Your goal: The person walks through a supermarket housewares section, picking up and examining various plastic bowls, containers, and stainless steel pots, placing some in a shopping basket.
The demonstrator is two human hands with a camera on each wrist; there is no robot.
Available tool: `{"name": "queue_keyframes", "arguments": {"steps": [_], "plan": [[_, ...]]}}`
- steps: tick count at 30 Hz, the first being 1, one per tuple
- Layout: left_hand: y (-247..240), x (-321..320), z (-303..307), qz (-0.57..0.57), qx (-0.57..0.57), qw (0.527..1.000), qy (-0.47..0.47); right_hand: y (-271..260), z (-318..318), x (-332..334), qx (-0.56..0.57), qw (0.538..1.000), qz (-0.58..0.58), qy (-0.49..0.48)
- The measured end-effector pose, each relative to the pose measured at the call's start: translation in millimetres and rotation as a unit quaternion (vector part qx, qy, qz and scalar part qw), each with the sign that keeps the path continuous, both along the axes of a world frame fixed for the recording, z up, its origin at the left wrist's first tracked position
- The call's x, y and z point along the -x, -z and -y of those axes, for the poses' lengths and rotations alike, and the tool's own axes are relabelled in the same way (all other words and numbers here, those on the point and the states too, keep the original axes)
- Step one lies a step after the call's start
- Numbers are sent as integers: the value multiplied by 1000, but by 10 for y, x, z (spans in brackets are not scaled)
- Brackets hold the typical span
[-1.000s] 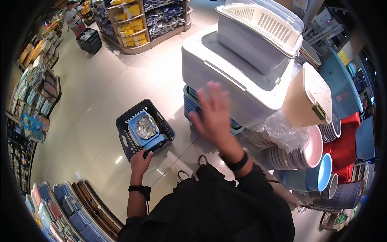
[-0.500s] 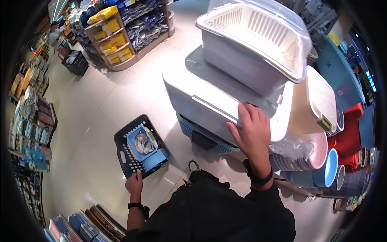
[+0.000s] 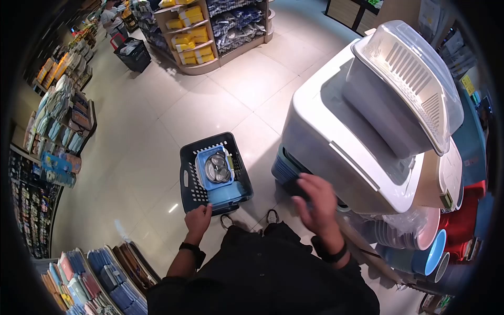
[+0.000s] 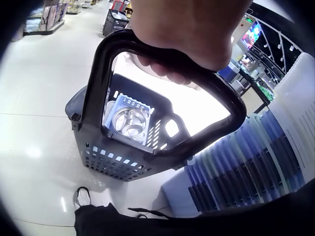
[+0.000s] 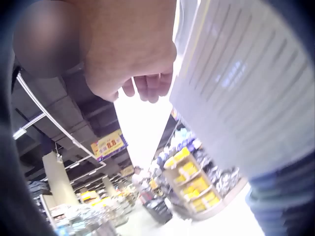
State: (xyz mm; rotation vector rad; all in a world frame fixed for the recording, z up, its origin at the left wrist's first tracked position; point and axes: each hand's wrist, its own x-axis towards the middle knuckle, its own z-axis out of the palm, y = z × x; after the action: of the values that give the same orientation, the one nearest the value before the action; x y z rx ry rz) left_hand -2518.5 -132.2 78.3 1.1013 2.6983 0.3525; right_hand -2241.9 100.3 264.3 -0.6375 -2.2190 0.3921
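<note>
My left hand [image 3: 198, 221] grips the black handle [image 4: 98, 73] of a dark plastic shopping basket [image 3: 185, 155], its fingers wrapped round the bar in the left wrist view. Inside the basket lie a light-blue perforated plastic basket [image 3: 203, 181], round shiny metal ware [image 3: 217, 167] and another blue item [image 3: 227, 193]. My right hand [image 3: 318, 207], fingers extended, hovers beside the front of a big white lidded storage box [image 3: 336, 157] and holds nothing. The box sits on a stack of blue bins [image 3: 289, 168]. A grey-white dish rack [image 3: 378, 115] with a clear cover rests tilted on its lid.
Stacked basins [image 3: 430, 231] and a beige lidded bin [image 3: 443, 176] stand at the right. Shelves with yellow packs [image 3: 191, 39] rise ahead. A person [image 3: 111, 20] is near a black trolley basket [image 3: 134, 55] farther off. Folded textiles [image 3: 79, 278] fill the lower left.
My right hand, raised near the box a second ago, came onto its lid edge, then moved down and off it. The view has swung. My left hand keeps hold of the basket.
</note>
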Motion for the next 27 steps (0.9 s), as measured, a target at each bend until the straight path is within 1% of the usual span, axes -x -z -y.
{"name": "queue_keyframes", "arguments": {"steps": [1, 2, 3, 4, 5, 6, 7, 9, 11, 12, 14, 15, 17, 19, 21, 22, 23, 24, 26, 27], "plan": [[-2, 100, -26, 4, -5, 1000, 19, 203, 120, 315, 38, 999, 31, -21], [-5, 169, -44, 36, 14, 999, 38, 445, 236, 569, 83, 993, 72, -45], [-26, 214, -62, 40, 10, 997, 60, 701, 341, 796, 140, 979, 126, -73], [-62, 257, -65, 93, 2, 993, 76, 1037, 438, 999, 151, 967, 175, -103], [-83, 315, -52, 146, -6, 985, 91, 1374, 575, 1162, 136, 956, 228, -124], [-107, 413, -23, 152, -9, 982, 112, 1572, 723, 1325, 136, 931, 304, -152], [-129, 535, 6, 160, 9, 979, 125, 1756, 843, 1501, 174, 901, 345, -195], [-43, 764, 120, 171, 24, 975, 142, 1903, 1007, 1827, 227, 854, 403, -237], [158, 856, 275, 242, 10, 968, 66, 2123, 1129, 1905, 246, 837, 435, -222], [191, 838, 281, 263, 6, 963, 63, 2100, 1131, 1915, 249, 837, 436, -216], [268, 893, 280, 263, -13, 960, 92, 2057, 1121, 2016, 296, 784, 503, -209], [266, 928, 253, 260, -34, 958, 114, 2052, 1104, 2053, 300, 784, 503, -203], [276, 1035, 207, 267, -30, 956, 122, 2044, 1098, 2073, 287, 809, 483, -172], [319, 1118, 202, 266, -39, 954, 130, 2056, 1125, 2146, 293, 804, 491, -165], [314, 1213, 117, 269, -42, 954, 125, 2016, 1090, 2216, 298, 817, 472, -144], [338, 1277, 37, 263, -65, 955, 120, 1988, 1039, 2265, 297, 822, 466, -135], [370, 1345, -33, 258, -88, 955, 114, 2035, 982, 2292, 286, 843, 437, -129], [349, 1459, 44, 252, -75, 959, 110, 2064, 1089, 2375, 301, 840, 434, -122], [284, 1627, -237, 247, -68, 961, 108, 2005, 889, 2548, 306, 843, 430, -104], [197, 1706, -410, 239, -67, 961, 121, 1933, 771, 2640, 309, 846, 423, -98]]}}
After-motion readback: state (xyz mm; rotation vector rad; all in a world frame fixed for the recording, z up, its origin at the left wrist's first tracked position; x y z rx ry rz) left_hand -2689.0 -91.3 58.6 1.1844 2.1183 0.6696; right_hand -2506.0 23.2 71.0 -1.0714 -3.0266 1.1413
